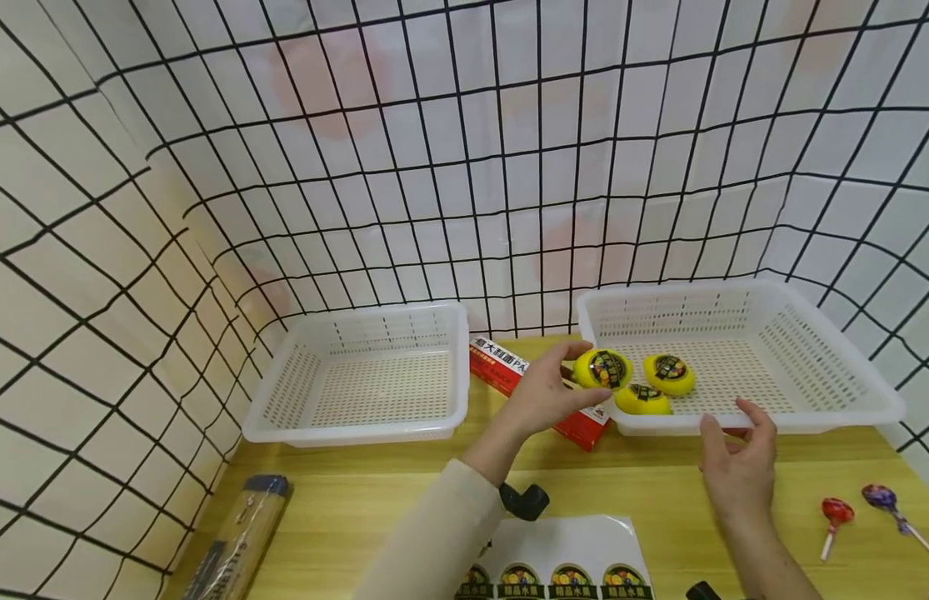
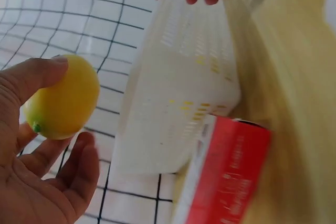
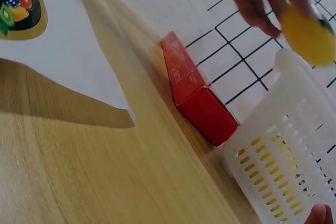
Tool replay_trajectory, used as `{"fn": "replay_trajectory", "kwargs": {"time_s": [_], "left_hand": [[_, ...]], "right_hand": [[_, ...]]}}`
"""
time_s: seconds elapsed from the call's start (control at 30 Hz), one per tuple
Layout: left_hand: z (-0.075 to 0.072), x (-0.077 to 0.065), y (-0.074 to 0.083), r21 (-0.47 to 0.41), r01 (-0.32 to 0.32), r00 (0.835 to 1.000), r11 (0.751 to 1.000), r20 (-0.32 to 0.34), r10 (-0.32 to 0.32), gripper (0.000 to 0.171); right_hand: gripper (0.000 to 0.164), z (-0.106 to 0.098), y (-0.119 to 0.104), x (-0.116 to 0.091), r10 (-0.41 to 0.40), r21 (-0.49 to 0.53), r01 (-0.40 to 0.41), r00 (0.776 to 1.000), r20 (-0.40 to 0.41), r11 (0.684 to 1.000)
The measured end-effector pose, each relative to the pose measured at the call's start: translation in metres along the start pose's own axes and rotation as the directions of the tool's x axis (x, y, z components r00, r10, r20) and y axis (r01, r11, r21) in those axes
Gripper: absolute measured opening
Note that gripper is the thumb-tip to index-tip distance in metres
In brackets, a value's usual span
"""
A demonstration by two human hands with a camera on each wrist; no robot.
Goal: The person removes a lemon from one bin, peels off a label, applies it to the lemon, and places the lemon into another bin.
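My left hand (image 1: 542, 393) pinches a yellow lemon (image 1: 593, 367) between thumb and fingers, over the near left corner of the right-hand white basket (image 1: 824, 417). A dark fruit-picture sticker faces up on it; in the left wrist view the lemon (image 2: 71, 100) shows its green stem end. Two more stickered lemons, one farther back (image 1: 670, 379) and one nearer (image 1: 644, 402), lie inside that basket. At the basket's front rim is my right hand (image 1: 741, 467), its thumb and index finger spread apart with nothing between them.
Another white basket (image 1: 460, 375) stands on the left. A red pasta box (image 1: 584, 429) lies between the baskets. Nearer are a sheet of fruit stickers (image 1: 561, 537), a black curved object (image 1: 526, 502), a wrapped package (image 1: 242, 533), and red (image 1: 836, 511) and purple (image 1: 880, 497) lollipops. Black grid lines the walls.
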State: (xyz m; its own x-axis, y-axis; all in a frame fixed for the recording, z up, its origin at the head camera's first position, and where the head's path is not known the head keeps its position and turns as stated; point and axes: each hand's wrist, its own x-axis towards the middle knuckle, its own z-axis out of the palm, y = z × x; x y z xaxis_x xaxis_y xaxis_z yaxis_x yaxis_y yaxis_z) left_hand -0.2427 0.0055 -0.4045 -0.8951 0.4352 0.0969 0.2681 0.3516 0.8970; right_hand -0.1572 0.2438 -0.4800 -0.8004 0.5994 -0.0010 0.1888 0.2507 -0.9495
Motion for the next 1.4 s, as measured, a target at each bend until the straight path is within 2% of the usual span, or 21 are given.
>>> {"fn": "replay_trajectory", "kwargs": {"time_s": [0.07, 0.13, 0.23, 0.27, 0.37, 0.5, 0.53, 0.6, 0.67, 0.83, 1.0, 1.07, 1.17, 1.27, 1.33, 1.4], "left_hand": [[0.002, 0.016, 0.006, 0.083, -0.002, 1.0, 0.997, 0.019, 0.0, 0.063], [0.005, 0.03, 0.01, 0.186, -0.012, 0.999, 0.983, 0.044, 0.004, 0.062], [0.009, 0.047, 0.01, 0.359, -0.033, 0.997, 0.933, 0.08, 0.005, 0.063], [0.01, 0.052, 0.01, 0.423, -0.042, 0.996, 0.905, 0.087, 0.006, 0.063], [0.013, 0.064, 0.008, 0.6, -0.08, 0.994, 0.796, 0.107, 0.019, 0.064], [0.018, 0.075, 0.006, 0.75, -0.111, 0.993, 0.652, 0.11, 0.043, 0.062], [0.019, 0.077, 0.005, 0.768, -0.108, 0.993, 0.631, 0.106, 0.041, 0.062], [0.02, 0.079, 0.004, 0.787, -0.084, 0.996, 0.612, 0.092, 0.019, 0.061], [0.022, 0.081, 0.003, 0.793, -0.056, 0.997, 0.607, 0.077, -0.008, 0.061], [0.021, 0.083, 0.001, 0.776, 0.005, 0.997, 0.63, 0.047, -0.067, 0.059], [0.019, 0.081, -0.003, 0.75, 0.012, 0.995, 0.662, 0.054, -0.079, 0.06], [0.018, 0.077, -0.004, 0.728, 0.013, 0.996, 0.685, 0.053, -0.075, 0.06], [0.013, 0.063, -0.007, 0.674, 0.013, 0.998, 0.739, 0.031, -0.046, 0.056], [0.007, 0.039, -0.009, 0.622, 0.014, 1.0, 0.783, -0.016, -0.005, 0.052], [0.006, 0.02, -0.012, 0.618, -0.001, 0.999, 0.786, -0.033, 0.027, 0.051], [0.006, -0.003, -0.015, 0.638, -0.012, 0.998, 0.77, -0.043, 0.052, 0.051]], "right_hand": [[0.056, 0.001, 0.001, -0.001, -0.013, 0.003, 0.013, 1.0, -0.003, 1.0], [0.056, 0.003, 0.002, -0.002, -0.024, -0.001, 0.024, 1.0, -0.003, 1.0], [0.056, 0.005, 0.002, -0.004, -0.034, 0.002, 0.034, 0.999, 0.006, 0.999], [0.056, 0.005, 0.002, -0.005, -0.033, 0.001, 0.033, 0.999, 0.01, 0.999], [0.056, 0.007, 0.002, -0.006, -0.038, 0.0, 0.038, 0.999, 0.01, 0.999], [0.055, 0.007, 0.002, -0.008, -0.046, -0.003, 0.046, 0.999, 0.002, 0.999], [0.055, 0.007, 0.002, -0.008, -0.045, -0.003, 0.045, 0.999, 0.003, 0.999], [0.055, 0.008, 0.002, -0.009, -0.044, -0.002, 0.044, 0.999, 0.005, 0.999], [0.055, 0.008, 0.002, -0.009, -0.039, -0.005, 0.039, 0.999, 0.008, 0.999], [0.056, 0.011, 0.0, -0.007, -0.033, -0.018, 0.033, 0.999, 0.021, 0.999], [0.057, 0.012, -0.001, -0.007, -0.037, -0.024, 0.038, 0.999, 0.028, 0.999], [0.057, 0.012, -0.001, -0.007, -0.035, -0.028, 0.036, 0.999, 0.029, 0.999], [0.057, 0.012, -0.001, -0.007, -0.027, -0.031, 0.028, 0.999, 0.027, 0.999], [0.057, 0.011, -0.002, -0.005, -0.023, -0.03, 0.024, 0.999, 0.025, 0.999], [0.058, 0.009, -0.001, -0.004, -0.009, -0.041, 0.011, 1.0, 0.029, 0.999], [0.058, 0.005, -0.001, -0.003, -0.001, -0.049, 0.003, 0.999, 0.043, 0.999]]}}
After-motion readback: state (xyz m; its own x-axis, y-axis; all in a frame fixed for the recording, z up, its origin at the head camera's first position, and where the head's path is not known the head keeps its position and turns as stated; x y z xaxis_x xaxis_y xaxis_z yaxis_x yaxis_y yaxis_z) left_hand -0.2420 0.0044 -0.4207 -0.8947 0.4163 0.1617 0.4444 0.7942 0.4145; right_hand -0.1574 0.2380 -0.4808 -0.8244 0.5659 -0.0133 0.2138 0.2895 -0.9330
